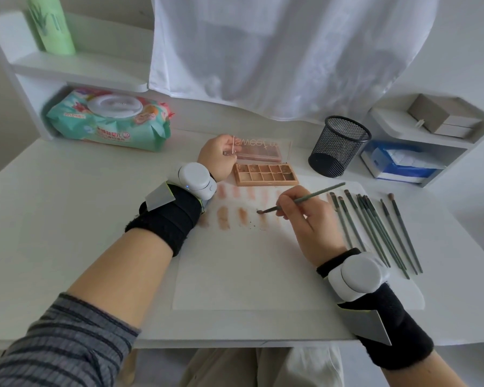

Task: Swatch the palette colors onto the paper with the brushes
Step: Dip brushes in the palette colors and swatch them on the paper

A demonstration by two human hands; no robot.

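white desk (67, 196), white shelves (76, 71), draped white cloth (277, 51)

open palette (266, 174) above swatched paper (249, 261), brush (302, 201) tip touching

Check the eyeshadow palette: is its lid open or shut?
Open. The palette shows its colour pans, and its clear lid stands raised behind them, held by the left hand.

Wet-wipes pack (108, 122), green bottle (51, 25) (on shelf), mesh cup (338, 146), tissue box (400, 163)
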